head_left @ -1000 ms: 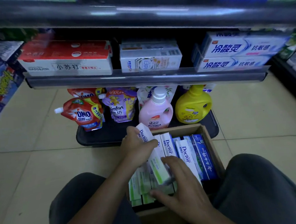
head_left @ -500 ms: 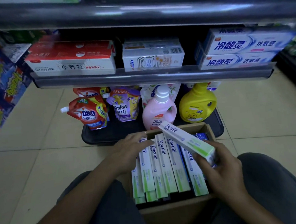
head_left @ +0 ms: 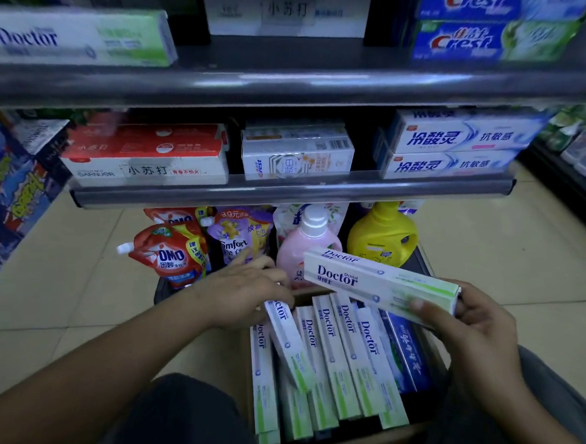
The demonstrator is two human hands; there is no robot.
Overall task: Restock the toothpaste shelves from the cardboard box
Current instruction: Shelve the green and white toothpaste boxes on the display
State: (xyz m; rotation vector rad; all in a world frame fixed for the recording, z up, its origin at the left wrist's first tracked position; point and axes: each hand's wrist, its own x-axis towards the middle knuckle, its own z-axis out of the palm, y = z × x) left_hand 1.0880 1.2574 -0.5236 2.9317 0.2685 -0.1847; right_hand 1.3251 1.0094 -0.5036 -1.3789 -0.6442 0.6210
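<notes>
A cardboard box [head_left: 435, 350] sits on the floor between my knees, with several white-and-green Doctor toothpaste boxes [head_left: 344, 359] standing in it and a blue box [head_left: 407, 352] at its right. My right hand [head_left: 476, 330] grips the green end of one Doctor box [head_left: 367, 279] above the cardboard box, slanting up to the left. My left hand [head_left: 244, 293] holds the top end of a second Doctor box [head_left: 289, 345], which is tilted out of the row. One Doctor box [head_left: 67, 40] lies on the upper shelf at left.
Crest boxes [head_left: 478, 18] fill the upper shelf's right. The middle shelf [head_left: 283, 191] carries red, white and blue toothpaste boxes. Below it stand an OMO pouch [head_left: 170, 256], a pink bottle [head_left: 307, 248] and a yellow jug [head_left: 382, 240]. Tiled floor lies on both sides.
The view has tilted up, showing the upper shelf. My right hand has raised its Doctor box a little. My left hand has taken hold of another box and tipped it out of the row.
</notes>
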